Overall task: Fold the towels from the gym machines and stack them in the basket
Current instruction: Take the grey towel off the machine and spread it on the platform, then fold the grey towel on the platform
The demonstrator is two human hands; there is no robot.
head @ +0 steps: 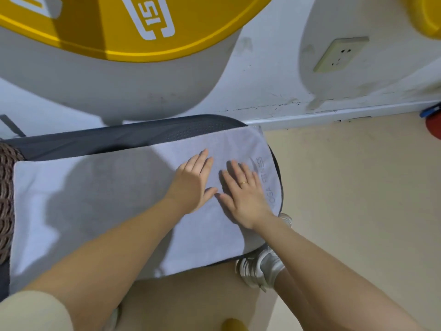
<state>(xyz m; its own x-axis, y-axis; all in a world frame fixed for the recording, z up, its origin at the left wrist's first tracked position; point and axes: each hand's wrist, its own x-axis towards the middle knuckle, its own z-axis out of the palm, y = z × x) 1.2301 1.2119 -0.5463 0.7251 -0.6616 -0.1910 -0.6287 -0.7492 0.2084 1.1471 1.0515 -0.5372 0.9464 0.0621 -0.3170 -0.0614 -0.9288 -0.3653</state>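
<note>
Gym floor and scuffed white wall behind, and on the dark padded bench (133, 137) a pale grey towel (100, 199) lies spread flat. Both hands press it near its lettered end: left hand (193, 185) and right hand (243, 194), fingers (202, 161) straight and flat, gripping nothing. Soft, limp cloth, light I'd say, best pinched at the corners. Wicker basket (6, 192) sits touching the far end; yellow weight plate (119, 27) looms overhead, a sneaker (260, 268) below.

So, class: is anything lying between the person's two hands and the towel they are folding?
Nothing visible does. The left hand and right hand both lie flat, fingers straight, directly on the grey towel spread across the padded bench.
</note>
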